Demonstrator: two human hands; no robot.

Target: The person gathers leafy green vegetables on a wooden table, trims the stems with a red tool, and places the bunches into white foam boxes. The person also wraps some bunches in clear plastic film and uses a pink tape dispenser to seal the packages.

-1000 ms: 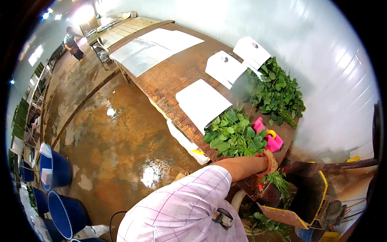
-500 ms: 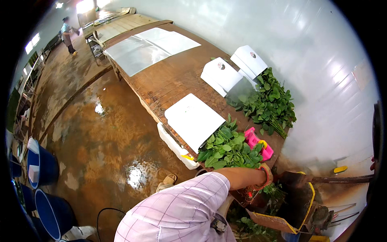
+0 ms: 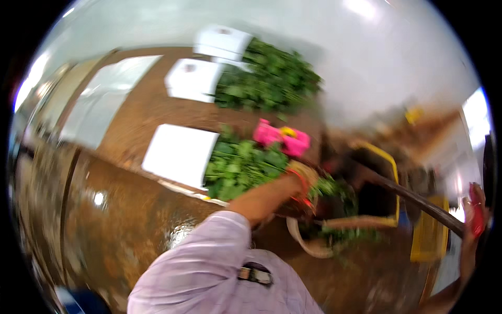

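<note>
A bunch of leafy green stems lies at the near right end of the wooden table, its leafy end by a white wrapping sheet. My left hand, with a red band at the wrist, is closed round its stem end. Right of it stands a dark box-like cutter with a yellow edge. A long dark lever runs from it toward the right. My right hand, blurred at the right rim, closes on the lever's end; something red shows at its fingers.
Two more leafy bunches in white wrapping lie by the wall. A pink and yellow tool sits beside the near bunch. Cut greenery is below the cutter; a yellow crate stands right. The floor looks wet.
The view has swung right, so the table appears farther left. My right hand has come into view at the lever. My left hand stays at the stems.
</note>
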